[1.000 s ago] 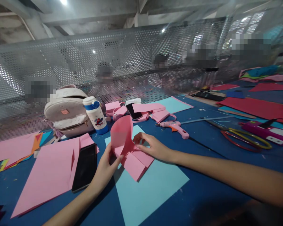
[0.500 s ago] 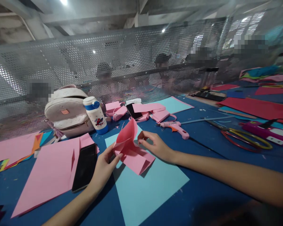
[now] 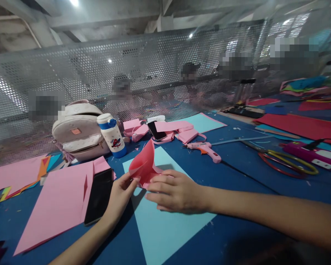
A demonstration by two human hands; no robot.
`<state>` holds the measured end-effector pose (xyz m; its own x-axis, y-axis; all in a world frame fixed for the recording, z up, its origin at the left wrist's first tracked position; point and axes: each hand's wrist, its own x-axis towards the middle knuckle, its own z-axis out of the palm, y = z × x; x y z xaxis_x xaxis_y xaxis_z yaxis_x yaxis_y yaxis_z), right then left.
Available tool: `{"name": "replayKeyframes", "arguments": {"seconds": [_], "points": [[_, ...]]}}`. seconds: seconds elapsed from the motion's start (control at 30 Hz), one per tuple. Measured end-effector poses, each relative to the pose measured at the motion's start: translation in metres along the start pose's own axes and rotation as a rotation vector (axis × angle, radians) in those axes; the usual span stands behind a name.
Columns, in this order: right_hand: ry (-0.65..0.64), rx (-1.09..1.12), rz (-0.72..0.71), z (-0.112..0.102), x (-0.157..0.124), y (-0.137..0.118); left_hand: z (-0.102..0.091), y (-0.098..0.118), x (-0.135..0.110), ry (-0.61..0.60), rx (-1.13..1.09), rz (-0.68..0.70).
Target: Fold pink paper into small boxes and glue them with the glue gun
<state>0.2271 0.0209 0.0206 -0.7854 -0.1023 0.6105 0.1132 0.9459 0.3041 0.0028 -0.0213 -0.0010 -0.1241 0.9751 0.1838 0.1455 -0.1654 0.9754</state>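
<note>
A folded pink paper stands partly opened out above a light blue sheet. My left hand pinches its left edge between thumb and fingers. Curled over its lower right flap is my right hand, closed on the paper with the fingers hiding that part; the right thumb is out of sight. Left of my left hand, a black phone lies against folded pink sheets. A pink glue gun rests on the table beyond my right hand.
A white backpack and a bottle with a blue lid stand at the back left. Pink paper pieces lie behind the work. Scissors and a purple device lie right. A perforated metal screen borders the blue table.
My right hand has come down and left from beside the pink paper and closed over its lower flap. The paper's upper part has tilted left; my left hand keeps its pinch.
</note>
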Motion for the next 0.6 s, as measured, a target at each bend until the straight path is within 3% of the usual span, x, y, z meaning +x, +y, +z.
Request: {"name": "replayKeyframes", "arguments": {"seconds": [0.23, 0.6], "points": [[-0.028, 0.173, 0.178, 0.0, -0.003, 0.012, -0.001, -0.001, -0.002, -0.084, 0.074, 0.059], [0.159, 0.42, 0.438, -0.002, -0.002, 0.023, -0.003, 0.001, -0.003, -0.158, 0.106, 0.115]]}}
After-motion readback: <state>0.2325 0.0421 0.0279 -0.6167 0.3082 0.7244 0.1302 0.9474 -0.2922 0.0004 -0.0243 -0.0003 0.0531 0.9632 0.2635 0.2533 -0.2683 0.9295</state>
